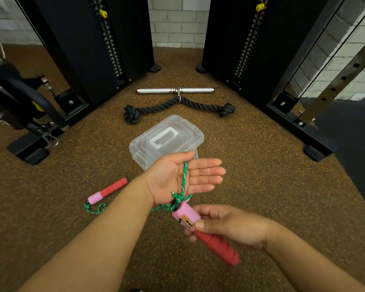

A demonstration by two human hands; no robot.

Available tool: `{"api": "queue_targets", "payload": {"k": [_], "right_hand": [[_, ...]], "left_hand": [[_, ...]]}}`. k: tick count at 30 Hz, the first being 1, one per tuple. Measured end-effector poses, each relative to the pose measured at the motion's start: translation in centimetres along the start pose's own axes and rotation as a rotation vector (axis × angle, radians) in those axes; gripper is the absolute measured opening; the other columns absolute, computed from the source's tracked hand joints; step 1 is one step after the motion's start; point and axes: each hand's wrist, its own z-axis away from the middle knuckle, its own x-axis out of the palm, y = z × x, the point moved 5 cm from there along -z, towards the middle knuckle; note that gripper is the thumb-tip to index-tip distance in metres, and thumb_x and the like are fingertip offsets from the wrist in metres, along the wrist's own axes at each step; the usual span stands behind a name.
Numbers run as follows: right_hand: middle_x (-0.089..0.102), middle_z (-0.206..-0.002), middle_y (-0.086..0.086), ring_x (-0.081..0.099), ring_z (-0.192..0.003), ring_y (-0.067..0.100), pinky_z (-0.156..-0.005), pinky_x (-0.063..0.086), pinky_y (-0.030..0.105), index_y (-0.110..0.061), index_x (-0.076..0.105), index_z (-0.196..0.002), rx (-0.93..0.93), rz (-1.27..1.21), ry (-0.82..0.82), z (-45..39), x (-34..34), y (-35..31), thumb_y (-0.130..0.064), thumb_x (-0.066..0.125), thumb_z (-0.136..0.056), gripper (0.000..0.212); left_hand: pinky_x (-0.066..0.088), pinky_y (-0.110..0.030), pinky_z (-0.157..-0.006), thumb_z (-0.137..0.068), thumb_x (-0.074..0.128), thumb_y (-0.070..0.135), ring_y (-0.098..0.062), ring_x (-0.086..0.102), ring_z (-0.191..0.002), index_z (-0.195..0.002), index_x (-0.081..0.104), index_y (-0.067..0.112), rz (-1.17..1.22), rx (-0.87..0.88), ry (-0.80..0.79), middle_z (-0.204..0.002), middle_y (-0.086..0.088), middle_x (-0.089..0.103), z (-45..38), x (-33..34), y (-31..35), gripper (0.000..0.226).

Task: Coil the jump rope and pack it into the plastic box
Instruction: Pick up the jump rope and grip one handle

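your left hand (185, 178) lies flat, fingers straight, a former for the green rope (183, 182) crossing its palm. your right hand (226, 226) pinches the near handle (200, 232), feeding turns. lidded plastic box (167, 140) waits beyond your fingertips.

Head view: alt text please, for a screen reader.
A left hand, palm up and flat, has green rope laid across it while the right hand grips one handle. The other handle lies on the floor left of a lidded box.
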Motion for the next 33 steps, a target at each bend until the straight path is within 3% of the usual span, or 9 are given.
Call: {"api": "queue_targets", "payload": {"k": [4, 6, 8, 13, 16, 19, 23, 28, 33], "right_hand": [[0.052, -0.074, -0.002, 0.045, -0.053, 0.010, -0.046, 0.038, 0.026, -0.022, 0.053, -0.121, 0.061, 0.247, 0.053, -0.3, -0.4, 0.5, -0.028, 0.052, -0.094, 0.028], [0.050, -0.061, -0.014, 0.040, -0.046, 0.001, -0.040, 0.033, 0.021, -0.022, 0.054, -0.117, 0.029, 0.303, 0.078, -0.5, -0.5, 0.6, -0.024, 0.051, -0.096, 0.022], [0.055, -0.064, -0.015, 0.044, -0.053, -0.004, -0.048, 0.038, 0.019, -0.022, 0.055, -0.119, -0.040, 0.377, 0.128, -0.7, -0.4, 0.3, -0.023, 0.052, -0.095, 0.023], [0.065, -0.105, 0.007, 0.058, -0.089, 0.016, -0.087, 0.047, 0.051, -0.029, 0.055, -0.120, -0.113, 0.574, 0.239, -0.8, -0.7, 0.5, -0.042, 0.052, -0.085, 0.037], [0.063, -0.124, -0.006, 0.058, -0.112, 0.007, -0.101, 0.045, 0.040, -0.030, 0.051, -0.129, -0.076, 0.543, 0.262, -0.3, -1.1, 0.1, -0.042, 0.059, -0.083, 0.048], [0.061, -0.110, -0.013, 0.057, -0.094, -0.017, -0.084, 0.047, 0.010, -0.021, 0.047, -0.128, -0.096, 0.408, 0.339, 0.5, -2.6, -1.6, -0.011, 0.061, -0.087, 0.044], [0.055, -0.129, -0.008, 0.053, -0.116, -0.007, -0.094, 0.043, 0.010, -0.020, 0.043, -0.136, -0.315, 0.277, 0.438, 1.4, -3.3, -4.7, 0.014, 0.046, -0.088, 0.058], [0.072, -0.090, -0.015, 0.065, -0.090, -0.006, -0.080, 0.047, 0.009, -0.013, 0.059, -0.106, -0.343, 0.342, 0.278, 0.8, -1.6, -5.5, 0.009, 0.045, -0.093, 0.029], [0.057, -0.069, 0.001, 0.059, -0.071, 0.014, -0.080, 0.049, 0.029, -0.016, 0.068, -0.092, -0.343, 0.194, 0.472, 2.1, -5.2, -5.2, -0.025, 0.049, -0.093, 0.021]], "left_hand": [[0.057, -0.030, -0.078, -0.097, 0.026, 0.032, -0.023, 0.072, -0.091, -0.104, 0.072, 0.002, -0.062, -0.024, 0.019, -0.102, -0.015, 0.074, 0.1, -0.4, -0.4, 0.055], [0.056, -0.030, -0.079, -0.097, 0.026, 0.032, -0.023, 0.072, -0.091, -0.104, 0.072, 0.002, -0.086, -0.023, 0.010, -0.101, -0.014, 0.074, 0.2, -0.4, -0.4, 0.055], [0.056, -0.029, -0.079, -0.097, 0.026, 0.032, -0.023, 0.072, -0.090, -0.104, 0.071, 0.002, -0.100, -0.017, 0.004, -0.100, -0.014, 0.074, 0.2, -0.4, -0.3, 0.055], [0.055, -0.029, -0.081, -0.098, 0.025, 0.035, -0.021, 0.072, -0.088, -0.104, 0.071, 0.004, -0.231, -0.026, -0.002, -0.097, -0.010, 0.075, 0.3, -0.5, -0.3, 0.056], [0.056, -0.028, -0.076, -0.097, 0.026, 0.035, -0.020, 0.073, -0.081, -0.104, 0.071, 0.005, -0.292, -0.038, -0.040, -0.091, -0.008, 0.076, 0.5, 0.0, -0.4, 0.055], [0.056, -0.029, -0.073, -0.090, 0.032, 0.038, -0.020, 0.073, -0.078, -0.101, 0.072, 0.006, -0.285, -0.049, -0.117, -0.088, -0.009, 0.076, 0.8, 0.7, -0.5, 0.052], [0.055, -0.030, -0.075, -0.091, 0.030, 0.039, -0.020, 0.072, -0.078, -0.101, 0.071, 0.007, -0.315, -0.108, -0.242, -0.087, -0.008, 0.075, 1.2, 1.7, -1.4, 0.053], [0.056, -0.026, -0.065, -0.092, 0.032, 0.039, -0.019, 0.071, -0.071, -0.097, 0.071, 0.007, -0.343, -0.160, -0.336, -0.081, -0.008, 0.074, 1.9, 2.4, -1.7, 0.051], [0.049, -0.027, -0.059, -0.089, 0.038, 0.037, -0.016, 0.064, -0.055, -0.071, 0.071, 0.013, -0.372, -0.042, -0.104, -0.064, -0.005, 0.069, 2.7, 0.1, -0.3, 0.045]]}}
